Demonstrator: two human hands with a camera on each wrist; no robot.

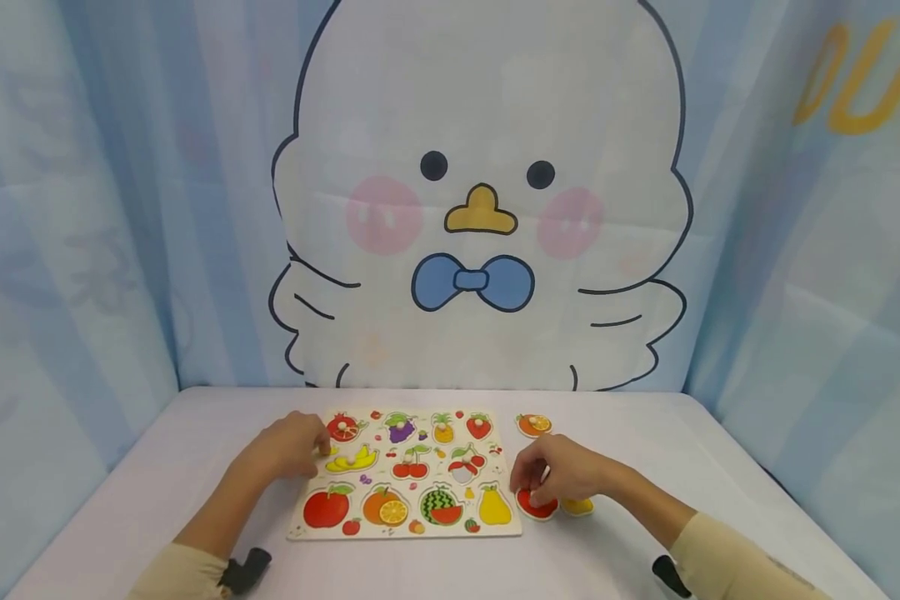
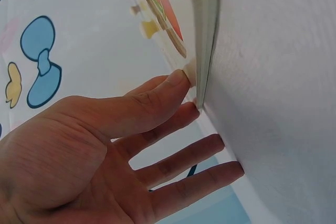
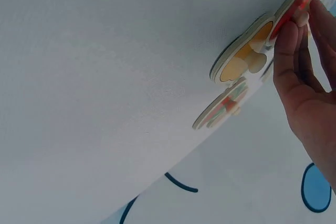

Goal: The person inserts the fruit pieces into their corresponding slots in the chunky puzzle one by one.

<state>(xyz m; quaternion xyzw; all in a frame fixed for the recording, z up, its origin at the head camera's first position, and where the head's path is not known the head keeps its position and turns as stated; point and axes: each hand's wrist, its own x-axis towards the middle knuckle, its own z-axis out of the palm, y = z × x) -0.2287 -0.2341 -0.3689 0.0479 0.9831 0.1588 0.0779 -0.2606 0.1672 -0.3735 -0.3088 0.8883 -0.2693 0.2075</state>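
My right hand (image 1: 558,471) is at the right edge of a wooden fruit puzzle board (image 1: 453,502). Thumb and fingertip pinch the knob of a red fruit puzzle piece (image 1: 537,506), also seen in the right wrist view (image 3: 287,14); whether it is off the table is unclear. Close beside it lies a yellow puzzle piece (image 3: 244,56), partly covered in the head view. Over at the board's left edge is my left hand (image 1: 288,446). Its thumb touches the board's rim (image 2: 206,40), while the other fingers stretch out, fairly straight, toward the tabletop.
An orange puzzle piece (image 1: 534,425) lies behind my right hand. The board shows several fruit pictures with knobs, among them bananas (image 1: 352,460) and a pear (image 1: 494,506). A white-covered table (image 1: 390,571) bears everything, with a printed curtain (image 1: 480,350) behind.
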